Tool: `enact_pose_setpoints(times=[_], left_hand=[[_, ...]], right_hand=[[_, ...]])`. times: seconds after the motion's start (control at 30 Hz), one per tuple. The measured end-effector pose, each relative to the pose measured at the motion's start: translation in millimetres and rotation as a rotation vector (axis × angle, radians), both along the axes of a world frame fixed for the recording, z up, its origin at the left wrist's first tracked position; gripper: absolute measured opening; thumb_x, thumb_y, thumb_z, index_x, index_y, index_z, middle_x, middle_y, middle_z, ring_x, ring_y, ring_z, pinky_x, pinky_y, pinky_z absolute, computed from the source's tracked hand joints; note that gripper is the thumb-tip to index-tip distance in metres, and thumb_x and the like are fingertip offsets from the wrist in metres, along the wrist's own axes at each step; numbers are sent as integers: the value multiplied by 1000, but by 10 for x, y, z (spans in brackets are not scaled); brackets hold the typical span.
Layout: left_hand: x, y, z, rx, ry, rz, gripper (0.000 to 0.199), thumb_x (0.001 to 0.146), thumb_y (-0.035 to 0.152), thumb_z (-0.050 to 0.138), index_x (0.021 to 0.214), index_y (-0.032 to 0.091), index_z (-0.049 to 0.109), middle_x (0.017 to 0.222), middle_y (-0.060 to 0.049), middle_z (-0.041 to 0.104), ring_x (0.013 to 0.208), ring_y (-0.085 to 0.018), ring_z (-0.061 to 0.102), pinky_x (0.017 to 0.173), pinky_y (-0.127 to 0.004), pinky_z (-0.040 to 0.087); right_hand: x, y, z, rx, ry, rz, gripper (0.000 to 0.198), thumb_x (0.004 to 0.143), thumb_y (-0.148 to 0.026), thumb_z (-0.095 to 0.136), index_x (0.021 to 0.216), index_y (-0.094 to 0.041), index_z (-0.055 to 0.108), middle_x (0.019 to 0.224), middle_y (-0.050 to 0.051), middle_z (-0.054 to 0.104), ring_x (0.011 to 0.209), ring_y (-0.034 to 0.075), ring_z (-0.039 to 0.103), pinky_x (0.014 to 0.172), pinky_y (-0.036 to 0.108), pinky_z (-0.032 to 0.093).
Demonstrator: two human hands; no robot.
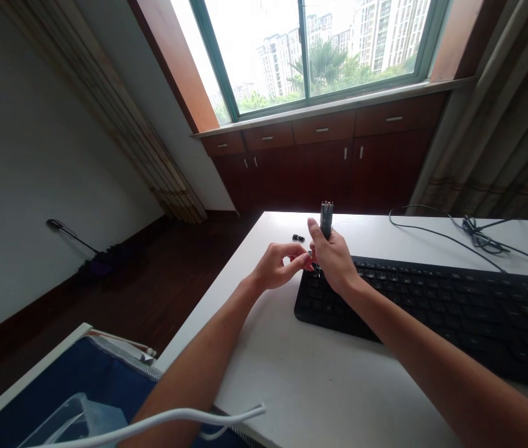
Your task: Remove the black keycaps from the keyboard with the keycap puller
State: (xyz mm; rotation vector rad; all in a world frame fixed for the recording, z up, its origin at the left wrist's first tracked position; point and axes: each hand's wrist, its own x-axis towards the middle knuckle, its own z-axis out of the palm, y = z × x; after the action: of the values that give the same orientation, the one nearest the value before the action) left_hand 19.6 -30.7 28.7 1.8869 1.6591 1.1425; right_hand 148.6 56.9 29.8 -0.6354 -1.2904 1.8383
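My right hand [332,258] is wrapped round a dark cylindrical handle [326,219], which stands upright with several small tips at its top end. Close beside it, my left hand [280,266] is closed in a pinch. Whatever lies between those fingertips is too small to make out. Both hands meet above the upper left corner of a black keyboard [413,305]. Some small dark and light bits show under the fingers there. A small black piece [298,238] lies on the white table behind my left hand.
The keyboard stretches to the right across the white table [282,354]. A tangled black cable [483,239] lies behind it. At the lower left, a white cord [189,415] passes over a blue fabric container [119,367]. An umbrella [100,255] leans by the left wall.
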Motion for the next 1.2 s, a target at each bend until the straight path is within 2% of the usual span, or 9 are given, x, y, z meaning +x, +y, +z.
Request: enact_pose_setpoints(times=[0.2,0.3,0.57,0.67,0.8,0.87,0.97,1.1,1.2], left_hand=[[39,10,10,22,45,47,31,99,36,57,85,16,76,84,-6,79,81,-19,74,75,-28,57],[48,8,20,26,71,50,32,99,35,57,83,17,78,83,-5,79,78,-18,74,72,-26,55],[28,10,4,0,-2,42,33,98,36,58,81,16,77,80,-6,79,77,-19,74,74,-28,55],[14,31,-38,-32,-101,52,32,96,38,59,80,15,73,79,-6,77,78,-21,74,75,-30,57],[114,78,-101,71,-310,222,21,96,35,52,94,18,64,93,-4,73,88,-20,71,82,-32,57],[258,101,-132,131,-417,296,28,101,39,42,107,19,60,109,-6,71,103,-21,69,88,-34,57],[533,114,-179,127,-436,300,46,106,53,30,120,19,58,122,-9,67,119,-26,63,96,-36,55],[758,103,-225,77,-366,317,58,104,63,32,134,17,50,126,-12,66,124,-28,61,104,-36,52],[777,93,-236,86,-344,350,60,105,64,25,134,17,49,127,-13,65,125,-28,61,105,-37,51]], right_hand=[[-16,115,1,-266,52,-77,44,84,-53,76,73,-23,46,51,-9,40,41,8,33,37,21,35],[-15,138,1,-307,47,-81,44,85,-51,75,72,-23,44,50,-9,38,41,7,31,37,21,34],[-27,11,-123,-57,63,-68,47,85,-58,71,67,-22,46,54,-6,43,46,9,39,42,24,37],[-39,-29,-145,-31,130,-31,49,85,-57,70,63,-23,43,52,-6,40,46,10,37,43,24,37],[-40,-57,-124,-31,249,81,50,85,-53,72,61,-23,40,52,-7,33,47,9,30,45,24,35],[-27,-74,-117,18,238,97,48,84,-53,73,62,-22,43,54,-7,35,48,9,30,46,24,33],[-3,-95,-131,124,164,65,45,84,-53,72,63,-21,47,58,-5,40,53,10,36,49,24,35],[-2,-100,-175,136,51,-25,45,83,-50,73,60,-21,47,59,-3,44,55,12,38,49,24,35],[-30,-109,-192,130,18,-24,46,85,-52,69,61,-21,46,59,-3,44,55,12,38,49,25,34]])
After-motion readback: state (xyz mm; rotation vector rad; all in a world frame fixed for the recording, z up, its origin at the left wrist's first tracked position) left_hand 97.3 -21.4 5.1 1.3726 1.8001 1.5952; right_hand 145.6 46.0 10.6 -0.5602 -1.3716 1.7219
